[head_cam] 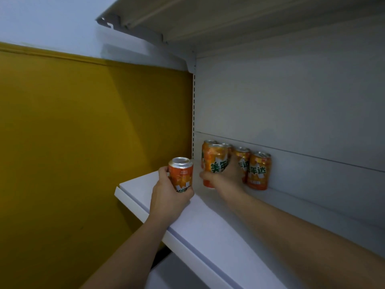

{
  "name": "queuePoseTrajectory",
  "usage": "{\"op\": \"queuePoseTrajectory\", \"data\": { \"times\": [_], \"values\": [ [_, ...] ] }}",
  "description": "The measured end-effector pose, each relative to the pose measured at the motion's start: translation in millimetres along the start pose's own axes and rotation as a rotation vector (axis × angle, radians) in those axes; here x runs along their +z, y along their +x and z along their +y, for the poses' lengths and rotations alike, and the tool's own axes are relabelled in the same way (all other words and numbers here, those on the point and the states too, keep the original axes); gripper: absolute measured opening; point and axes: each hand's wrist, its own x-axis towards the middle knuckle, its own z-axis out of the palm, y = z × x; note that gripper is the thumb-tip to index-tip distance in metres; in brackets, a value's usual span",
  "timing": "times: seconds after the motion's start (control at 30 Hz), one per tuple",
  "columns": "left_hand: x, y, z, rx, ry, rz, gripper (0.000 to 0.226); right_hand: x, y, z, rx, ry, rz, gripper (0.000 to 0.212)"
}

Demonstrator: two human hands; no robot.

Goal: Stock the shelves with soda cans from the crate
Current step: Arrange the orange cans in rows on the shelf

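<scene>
Green characters 美年达 mark the orange aluminium soda cans [259, 171] ranged along the white metal shelf [208, 232]. The right hand [226, 174] wraps one front can [214, 161] there; the left hand [168, 195] clasps an inverted can [180, 174] reading "ORANGE FLAVOR" above the shelf's edge.

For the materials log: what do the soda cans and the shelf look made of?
Can in the left hand: apparently aluminium, bare silvery matte top, glossy orange printed wall. Shelf: looks like white painted sheet metal, going by its smooth surface and folded front lip, though laminate cannot be excluded.
</scene>
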Motion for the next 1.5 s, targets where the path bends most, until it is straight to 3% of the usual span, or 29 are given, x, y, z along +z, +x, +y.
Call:
{"op": "queuePoseTrajectory", "data": {
  "times": [0.1, 0.2, 0.5, 0.63, 0.8, 1.03, 1.27, 1.5],
  "values": [
    [0.2, -0.2, 1.1, 0.003, 0.007, 0.004, 0.083, 2.3, 1.2, 3.1, -0.085, -0.216, -0.026, 0.107],
    [0.6, 0.5, 0.1, 0.003, 0.012, 0.021, 0.084, 3.9, -3.2, 7.4, -0.045, -0.343, -0.053, 0.121],
    [2.0, 2.8, -3.9, 0.023, 0.02, 0.007, 0.085, 5.9, -7.6, 22.2, -0.053, -0.298, -0.042, 0.128],
    [2.0, 2.9, -3.2, 0.016, 0.026, -0.002, 0.083, 0.3, -10.1, 25.6, -0.113, -0.216, -0.132, 0.113],
    [1.7, 3.7, -4.9, 0.016, 0.026, -0.007, 0.083, -9.2, -11.0, 33.3, -0.143, -0.178, -0.134, 0.112],
    [1.2, 1.7, -1.6, 0.047, 0.057, -0.009, 0.08, -11.3, -5.8, 37.6, -0.189, -0.192, -0.002, 0.1],
    [0.0, -0.7, 1.7, 0.082, 0.126, -0.247, 0.077, -53.3, -6.7, 42.5, -0.206, -0.31, 0.12, 0.102],
    [0.5, -3.3, 3.2, 0.058, 0.188, -0.279, 0.073, -113.6, -7.3, 51.4, -0.151, -0.429, 0.279, 0.099]
  ]
}}
